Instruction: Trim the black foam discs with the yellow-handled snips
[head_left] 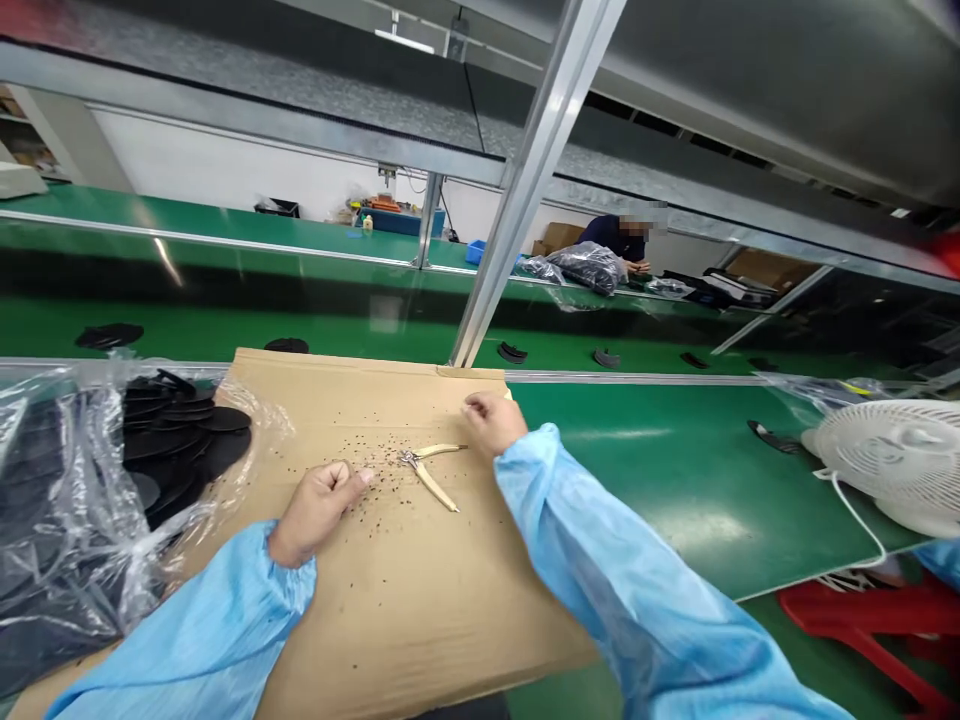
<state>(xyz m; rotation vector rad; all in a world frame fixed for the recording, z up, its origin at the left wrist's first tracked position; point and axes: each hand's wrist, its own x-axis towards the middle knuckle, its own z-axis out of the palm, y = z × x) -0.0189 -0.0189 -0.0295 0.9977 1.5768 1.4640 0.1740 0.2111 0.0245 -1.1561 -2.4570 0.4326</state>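
Observation:
My left hand (319, 507) hovers over the left part of a flat cardboard sheet (450, 590), thumb pressed against curled fingers. Whatever may be in that pinch is too small or hidden to make out. At the sheet's right edge my right hand (495, 422) is also closed, its fingertips together, and I cannot see anything in them. Between the hands lies a pair of cutting pliers (436, 488) with cream handles, spread apart, touched by neither hand. Tiny black bits (382, 490) are scattered around the pliers' jaws.
A clear plastic bag (90, 530) with a pile of black flat pieces (187, 440) sits at left. Black parts (512, 352) lie along the green belt (405, 325) behind. A metal post (517, 200) rises ahead; a white fan (892, 460) stands right. Another person (611, 238) works beyond.

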